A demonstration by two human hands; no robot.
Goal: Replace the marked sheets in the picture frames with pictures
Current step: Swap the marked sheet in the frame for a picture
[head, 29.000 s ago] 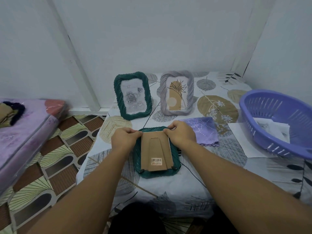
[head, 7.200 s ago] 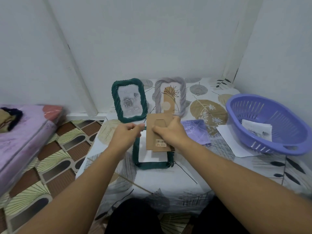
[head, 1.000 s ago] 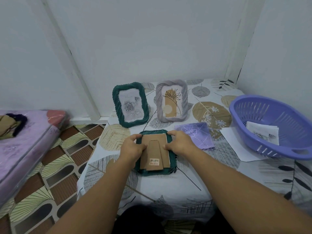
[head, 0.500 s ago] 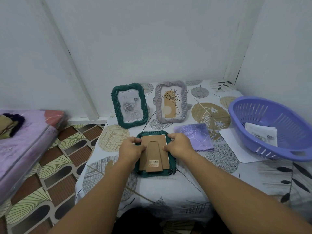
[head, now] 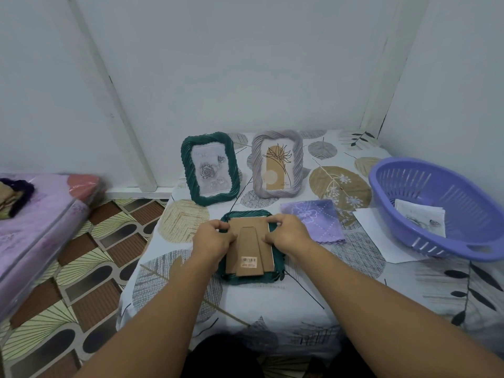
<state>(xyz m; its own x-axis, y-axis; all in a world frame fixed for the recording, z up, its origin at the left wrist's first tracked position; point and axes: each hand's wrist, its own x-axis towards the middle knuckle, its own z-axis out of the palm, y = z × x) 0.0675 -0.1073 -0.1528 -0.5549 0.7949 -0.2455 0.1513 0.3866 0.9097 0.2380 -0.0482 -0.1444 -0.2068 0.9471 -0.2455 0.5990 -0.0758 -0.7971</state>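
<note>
On the tablecloth (head: 313,293), just in front of the upright green frame (head: 209,168), a second green frame (head: 246,278) lies face down, its long axis running from the person toward the wall. Left of its cardboard back (head: 249,245), the left hand (head: 214,240) presses with curled fingers at the edge; right of it, the right hand (head: 287,233) pinches the opposite edge. The stand's wide end points at the person. If the board seats crooked, the picture beneath could crease or slip.
</note>
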